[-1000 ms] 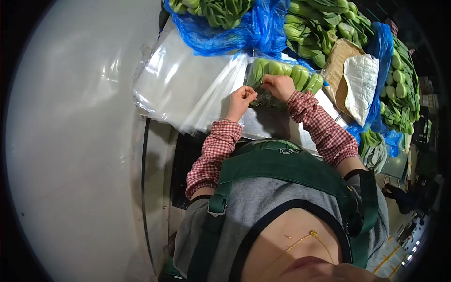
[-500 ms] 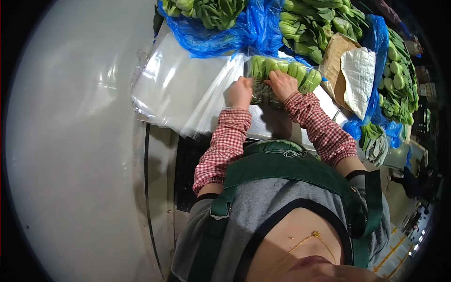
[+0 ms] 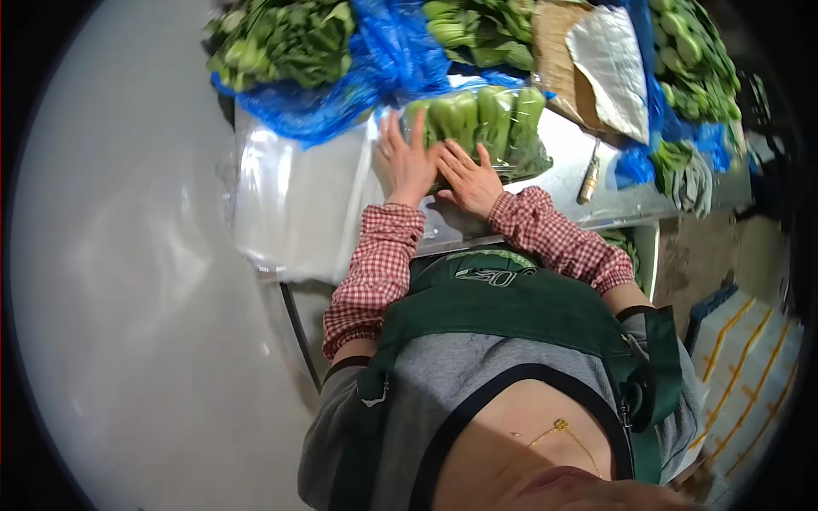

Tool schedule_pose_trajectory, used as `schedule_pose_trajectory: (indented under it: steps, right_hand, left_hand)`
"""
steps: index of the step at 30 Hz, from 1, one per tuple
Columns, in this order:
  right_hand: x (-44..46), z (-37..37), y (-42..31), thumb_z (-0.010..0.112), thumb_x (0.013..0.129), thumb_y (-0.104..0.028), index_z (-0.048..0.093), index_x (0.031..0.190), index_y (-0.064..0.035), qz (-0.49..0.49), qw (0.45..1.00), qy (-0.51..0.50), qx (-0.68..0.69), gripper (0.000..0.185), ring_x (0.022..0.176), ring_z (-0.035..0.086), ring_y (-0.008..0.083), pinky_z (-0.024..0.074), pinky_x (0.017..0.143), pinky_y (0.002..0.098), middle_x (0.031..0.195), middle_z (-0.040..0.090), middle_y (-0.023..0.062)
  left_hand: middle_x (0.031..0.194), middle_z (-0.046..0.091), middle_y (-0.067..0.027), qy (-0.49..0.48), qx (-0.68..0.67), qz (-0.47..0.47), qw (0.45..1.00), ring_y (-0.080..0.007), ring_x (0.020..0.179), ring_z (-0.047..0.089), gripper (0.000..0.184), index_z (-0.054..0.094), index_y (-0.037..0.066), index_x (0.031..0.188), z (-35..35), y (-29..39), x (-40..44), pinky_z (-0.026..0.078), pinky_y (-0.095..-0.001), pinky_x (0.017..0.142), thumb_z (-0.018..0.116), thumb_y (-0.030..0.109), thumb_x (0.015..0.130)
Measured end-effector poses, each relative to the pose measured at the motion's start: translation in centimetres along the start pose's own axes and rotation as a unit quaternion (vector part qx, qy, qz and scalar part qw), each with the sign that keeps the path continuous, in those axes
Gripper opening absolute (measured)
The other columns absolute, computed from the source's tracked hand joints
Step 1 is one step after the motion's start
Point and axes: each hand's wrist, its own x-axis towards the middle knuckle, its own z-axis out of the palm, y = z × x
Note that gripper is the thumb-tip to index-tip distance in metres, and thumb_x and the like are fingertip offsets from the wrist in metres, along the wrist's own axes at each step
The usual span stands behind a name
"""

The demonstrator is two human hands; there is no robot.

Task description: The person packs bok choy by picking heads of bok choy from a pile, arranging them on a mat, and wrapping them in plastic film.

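On the near side of the pack (image 3: 481, 126), the person's necklace (image 3: 561, 425) is hanging closest to the camera, and a green apron (image 3: 503, 311) is covering the chest between it and the pack. Checked sleeves (image 3: 375, 264) are covering both forearms, which are reaching toward the pack. The left hand (image 3: 407, 162) is lying over the pack's left end, its fingers stretching out straight and slightly apart, pointing away from the body. The right hand (image 3: 473, 180) is resting at the pack's near edge, just beside the left one, also palm down with fingers extended and thumb apart; neither of the hands is closing around anything. The pack itself is lying on the metal surface (image 3: 561, 176), in front of the body, its clear film wrapping a row of pale-stalked greens. Left of the pack, clear bags (image 3: 290, 204) are lying flat in a stack. Right of it, a slim tool (image 3: 588, 177) is lying well apart from the hands. Beyond the pack to the right, cardboard (image 3: 555, 55) is sitting partly under a silvery sheet (image 3: 609, 72). Beyond it to the left, blue plastic (image 3: 400, 51) is spreading beside a leafy heap (image 3: 290, 43).
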Motion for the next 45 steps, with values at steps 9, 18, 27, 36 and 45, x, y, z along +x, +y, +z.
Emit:
schedule_pose_trajectory:
  steps: [9,18,27,36,45]
  right_hand:
    - [-7.7,-3.3,9.2,0.049,0.085,-0.027,0.035,0.13,-0.0186,0.432,0.891,-0.065,0.123,0.048,0.119,0.038,0.0222,0.0337,0.093,0.0404,0.132,0.037,0.0086]
    - [-13.0,4.6,9.5,0.059,0.08,-0.021,0.044,0.119,0.0016,0.427,0.743,0.245,0.454,0.047,0.097,0.054,0.0238,0.0425,0.085,0.0302,0.102,0.058,0.0123]
    - [-2.0,0.9,3.0,0.065,0.075,-0.013,0.045,0.118,-0.0033,0.356,0.409,0.33,0.773,0.049,0.101,0.05,0.0216,0.0444,0.083,0.0336,0.109,0.054,0.0084]
    - [-0.9,-3.0,7.3,0.067,0.071,-0.011,0.05,0.109,0.0065,0.499,0.407,0.346,0.682,0.046,0.084,0.058,0.0176,0.0467,0.076,0.0292,0.099,0.059,0.0127]
    - [-17.9,-23.5,16.7,0.061,0.076,-0.006,0.051,0.103,0.0008,0.34,0.269,0.504,0.747,0.03,0.079,0.06,0.0209,0.0517,0.07,0.0374,0.094,0.058,0.0112]
  left_hand:
    - [0.138,0.01,-0.0208,-0.095,0.05,-0.075,0.991,-0.0434,0.127,0.006,0.067,0.013,0.018,0.138,4.9,-2.6,-0.4,0.017,-0.0642,0.093,0.047,0.038,0.084]
    - [0.129,0.031,-0.0233,-0.043,-0.377,-0.114,0.918,-0.0378,0.118,0.031,0.079,0.013,0.003,0.135,4.8,-4.2,2.1,0.027,-0.0414,0.097,0.059,0.033,0.079]
    - [0.115,0.046,-0.017,-0.065,-0.428,-0.087,0.897,-0.0252,0.103,0.046,0.058,0.035,-0.004,0.121,6.1,-3.0,4.2,0.037,-0.0316,0.088,0.063,0.025,0.079]
    - [0.117,0.042,-0.0151,-0.106,-0.619,-0.343,0.698,-0.0251,0.098,0.05,0.058,0.025,0.005,0.125,2.0,5.8,2.0,0.048,-0.0377,0.077,0.054,0.034,0.084]
    - [0.117,0.04,-0.0134,-0.234,-0.768,-0.105,0.587,-0.0196,0.096,0.049,0.058,0.021,0.011,0.129,-0.6,25.3,2.5,0.044,-0.0328,0.074,0.053,0.029,0.085]
